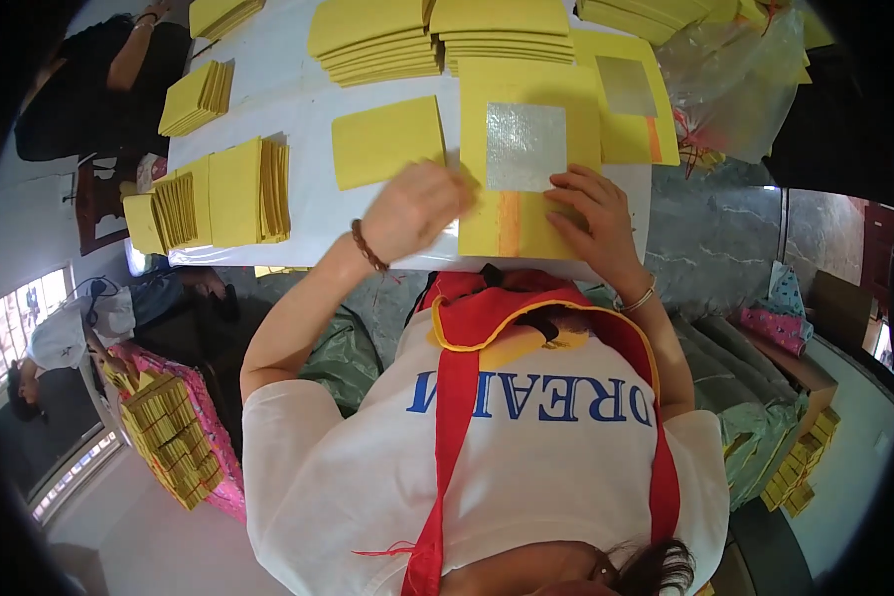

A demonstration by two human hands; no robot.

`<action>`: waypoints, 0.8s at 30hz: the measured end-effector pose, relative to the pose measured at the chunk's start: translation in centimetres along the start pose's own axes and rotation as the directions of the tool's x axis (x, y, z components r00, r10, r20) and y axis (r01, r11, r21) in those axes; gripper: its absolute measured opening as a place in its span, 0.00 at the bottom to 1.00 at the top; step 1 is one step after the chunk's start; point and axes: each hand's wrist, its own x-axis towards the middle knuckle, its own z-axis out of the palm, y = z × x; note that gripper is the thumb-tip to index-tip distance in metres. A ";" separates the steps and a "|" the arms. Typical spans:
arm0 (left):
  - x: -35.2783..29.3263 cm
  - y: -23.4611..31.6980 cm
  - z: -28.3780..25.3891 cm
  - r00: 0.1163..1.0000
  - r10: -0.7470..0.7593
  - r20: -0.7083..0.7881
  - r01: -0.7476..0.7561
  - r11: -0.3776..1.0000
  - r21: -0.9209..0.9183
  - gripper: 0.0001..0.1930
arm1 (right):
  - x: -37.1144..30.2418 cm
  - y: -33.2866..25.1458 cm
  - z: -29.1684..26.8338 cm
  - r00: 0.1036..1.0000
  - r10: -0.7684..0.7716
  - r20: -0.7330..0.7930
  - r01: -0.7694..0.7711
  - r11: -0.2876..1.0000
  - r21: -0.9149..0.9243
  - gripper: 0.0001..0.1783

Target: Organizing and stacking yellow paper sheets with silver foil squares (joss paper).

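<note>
In front of me on the table lies a yellow paper sheet (584,104) with a silvery square (526,147) and an orange strip (509,224) below it. My right hand (598,221) rests on the sheet's lower right with its fingers spread. At the sheet's left edge is my left hand (417,214), its fingers curled in and slightly blurred; whatever they may hold is hidden. Just beyond that hand lies a folded yellow paper piece (387,142). Partly under the sheet's right side, another yellow sheet (614,144) also bears a silvery square.
Stacks of folded yellow paper (372,45) stand at the back of the white table (313,199), with more bundles (236,194) on its left. A clear plastic bag (735,84) hangs at the right corner. Another person (99,84) is at the far left.
</note>
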 end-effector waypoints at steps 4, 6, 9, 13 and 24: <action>0.1 3.1 1.1 0.982 0.166 0.095 -0.166 0.986 -0.010 0.12 | 0.2 0.3 0.2 1.000 0.019 -0.002 -0.018 0.994 0.109 0.13; 0.0 2.9 1.2 0.984 0.154 0.094 -0.148 0.987 -0.065 0.11 | 0.3 0.3 0.0 0.997 0.057 0.044 -0.069 0.945 0.320 0.11; 0.0 2.5 1.3 0.991 0.112 0.078 -0.094 0.975 -0.203 0.09 | -0.4 1.5 0.1 0.976 0.184 0.118 -0.218 0.780 0.587 0.10; 0.6 2.0 1.0 0.991 -0.028 0.130 0.084 0.891 -0.447 0.07 | -0.3 1.6 -0.3 0.955 0.251 0.161 -0.287 0.629 0.722 0.22; 1.1 1.0 1.0 0.955 -0.114 0.275 0.243 0.831 -0.500 0.08 | -0.3 1.7 -0.1 0.947 0.276 0.167 -0.311 0.641 0.702 0.30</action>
